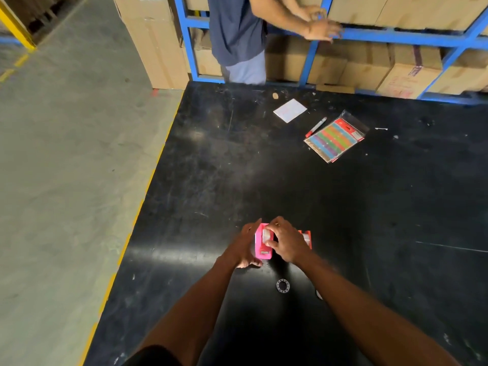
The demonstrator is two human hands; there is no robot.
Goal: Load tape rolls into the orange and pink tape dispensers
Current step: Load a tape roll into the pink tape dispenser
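The pink tape dispenser (261, 250) stands on the black table (290, 180) near its front. My left hand (244, 247) grips its left side. My right hand (285, 243) reaches over it from the right, fingers pinched on a clear tape roll (267, 236) that sits in the top of the dispenser. Behind my right hand the orange dispenser (306, 237) shows only its right end, with a clear roll in it. A small clear tape-core ring (282, 285) lies flat on the table just in front of the hands.
At the back of the table lie a packet of coloured strips (335, 137), a red-capped marker (315, 127) and a white paper square (290, 110). Another person (237, 35) stands at the far edge by a blue rack (396, 38) of cardboard boxes. The table's left edge drops to concrete floor.
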